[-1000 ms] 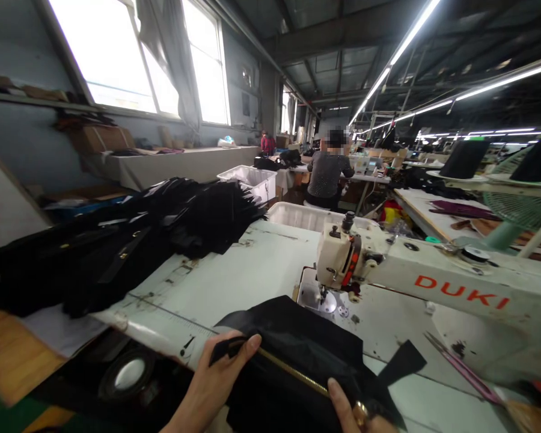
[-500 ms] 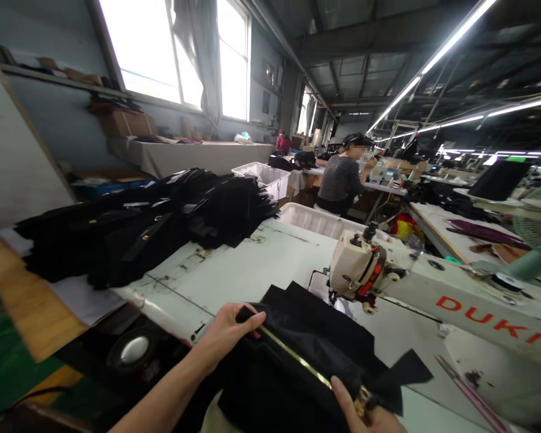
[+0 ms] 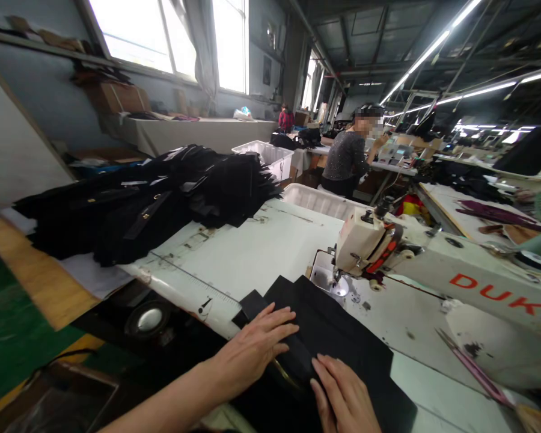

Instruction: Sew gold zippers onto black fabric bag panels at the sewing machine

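Note:
A black fabric piece (image 3: 342, 337) with stepped corners lies at the front of the sewing table (image 3: 293, 234). Fingers stretched, my left hand (image 3: 255, 343) rests flat on its left part. My right hand (image 3: 342, 394) lies on the fabric nearer the front, its fingers slightly bent and apart from the left hand. Between and below the hands shows part of a gold zipper (image 3: 286, 374), blurred. Just beyond the fabric stands the sewing machine head (image 3: 365, 240), with nothing under its needle that I can make out.
A large pile of black fabric pieces (image 3: 171, 204) covers the table's left side. Pink-handled scissors (image 3: 475, 370) lie at the right beside the machine. White plastic bins (image 3: 315, 201) stand behind the table. Farther back, a person (image 3: 347, 153) sits at another table.
Both hands have let go of the zipper's ends and now lie on the fabric. The zipped part has turned down towards me, and more of the flat black piece shows. The view has shifted slightly.

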Demonstrator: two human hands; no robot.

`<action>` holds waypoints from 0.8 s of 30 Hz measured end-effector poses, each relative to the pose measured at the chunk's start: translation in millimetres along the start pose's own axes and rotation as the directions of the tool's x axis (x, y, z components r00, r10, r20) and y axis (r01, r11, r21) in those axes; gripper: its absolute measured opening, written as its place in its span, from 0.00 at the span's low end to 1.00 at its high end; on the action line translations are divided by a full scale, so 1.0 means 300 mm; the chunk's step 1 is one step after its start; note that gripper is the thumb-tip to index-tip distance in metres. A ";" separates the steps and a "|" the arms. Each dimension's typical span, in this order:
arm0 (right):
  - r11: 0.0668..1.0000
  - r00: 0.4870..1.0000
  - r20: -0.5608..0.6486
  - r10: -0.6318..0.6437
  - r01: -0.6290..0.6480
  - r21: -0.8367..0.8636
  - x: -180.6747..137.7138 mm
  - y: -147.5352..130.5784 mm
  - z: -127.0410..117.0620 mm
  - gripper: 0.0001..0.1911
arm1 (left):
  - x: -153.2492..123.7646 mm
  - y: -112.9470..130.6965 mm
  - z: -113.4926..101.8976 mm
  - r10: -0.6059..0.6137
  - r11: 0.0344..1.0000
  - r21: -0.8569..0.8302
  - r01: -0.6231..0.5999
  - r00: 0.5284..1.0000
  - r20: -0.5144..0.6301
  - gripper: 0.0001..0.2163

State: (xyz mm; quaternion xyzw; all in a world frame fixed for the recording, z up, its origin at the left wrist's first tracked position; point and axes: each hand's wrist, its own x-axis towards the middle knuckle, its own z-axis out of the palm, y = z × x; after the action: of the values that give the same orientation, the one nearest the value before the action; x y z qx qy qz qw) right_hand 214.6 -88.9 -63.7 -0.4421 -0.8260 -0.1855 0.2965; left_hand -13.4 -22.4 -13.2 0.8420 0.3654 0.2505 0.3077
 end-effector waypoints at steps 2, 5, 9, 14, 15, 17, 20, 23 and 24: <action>0.995 0.995 0.068 -0.070 0.075 -0.071 0.003 0.011 0.023 0.19 | 0.032 -0.028 -0.023 -0.010 0.999 0.035 0.010 1.000 0.013 0.20; 0.989 0.985 0.171 -0.006 0.031 -0.145 0.060 0.040 0.033 0.24 | 0.099 -0.078 -0.059 -0.023 0.999 0.041 0.022 1.000 0.016 0.20; 0.968 0.981 0.136 0.141 -0.108 -0.225 0.168 0.068 0.026 0.24 | 0.174 -0.126 -0.102 -0.018 0.999 0.049 0.020 0.999 -0.050 0.18; 0.970 0.998 0.031 0.060 -0.051 -0.239 0.139 0.042 0.050 0.21 | 0.116 -0.119 -0.132 0.016 0.998 0.056 -0.006 0.985 -0.172 0.14; 0.971 0.999 0.028 0.030 -0.022 -0.236 0.122 0.032 0.057 0.21 | 0.091 -0.112 -0.133 0.031 0.999 0.045 -0.025 0.988 -0.152 0.13; 0.973 0.999 0.042 0.030 -0.019 -0.232 0.100 0.014 0.062 0.23 | 0.048 -0.102 -0.134 0.046 0.999 0.029 -0.044 0.996 -0.077 0.13; 0.974 0.995 0.044 0.094 -0.083 -0.211 0.095 0.001 0.051 0.26 | 0.017 -0.098 -0.133 0.014 0.999 0.047 -0.016 0.999 0.044 0.18; 0.970 0.991 0.027 0.134 -0.126 -0.206 0.088 -0.003 0.036 0.28 | 0.020 -0.098 -0.133 -0.001 0.996 0.088 -0.005 0.998 0.065 0.19; 0.971 0.989 0.027 0.142 -0.134 -0.197 0.081 -0.005 0.034 0.27 | 0.025 -0.096 -0.135 0.017 0.994 0.103 -0.022 0.998 0.058 0.18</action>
State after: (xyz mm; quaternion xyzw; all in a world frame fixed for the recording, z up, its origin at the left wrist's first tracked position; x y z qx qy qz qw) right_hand 199.6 -68.7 -55.5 -0.5291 -0.7770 -0.2353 0.2469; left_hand -48.3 12.5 -4.2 0.8672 0.3607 0.2101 0.2716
